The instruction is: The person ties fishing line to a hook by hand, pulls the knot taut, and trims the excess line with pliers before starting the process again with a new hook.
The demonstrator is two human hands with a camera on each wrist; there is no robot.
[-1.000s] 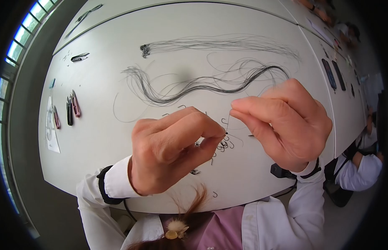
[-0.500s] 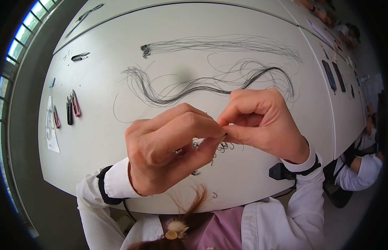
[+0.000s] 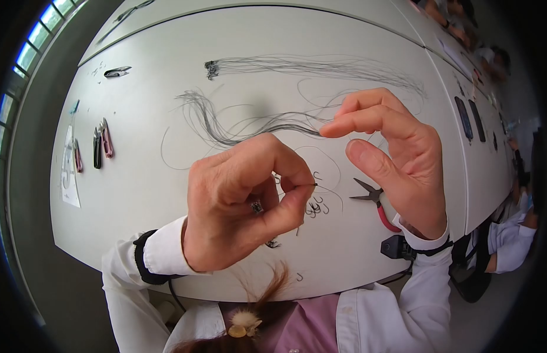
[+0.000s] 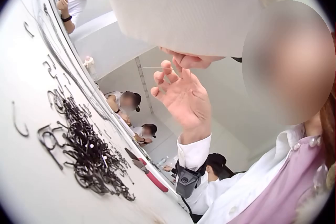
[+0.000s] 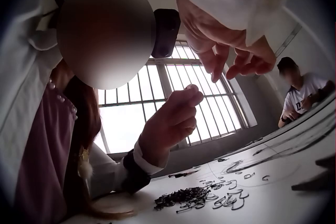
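Note:
My left hand [image 3: 244,203] pinches a fish hook between thumb and forefinger above the table. Only the hook's dark end [image 3: 315,185] shows past the fingertips, with thin line trailing from it; the rest is hidden by the fingers. To its right, my right hand [image 3: 397,150] is raised with thumb and fingers apart, holding nothing. Below the hands lie loose fish hooks [image 3: 314,207], and the left wrist view shows a dense pile of black hooks [image 4: 92,150]. A wavy bundle of dark fishing line [image 3: 212,126] lies just beyond the hands.
Red-handled pliers [image 3: 376,200] lie beside the right wrist. Farther back is a straight bundle of lines with hooks [image 3: 212,69] at one end. Thread snips [image 3: 116,72] and small cutters [image 3: 107,138] lie at left, phones [image 3: 463,117] at right. Other people sit beyond.
My right hand first held the line taut, came in to the left fingertips, then let go and moved up and right with fingers spread. The pliers came into view. My left hand keeps its pinch.

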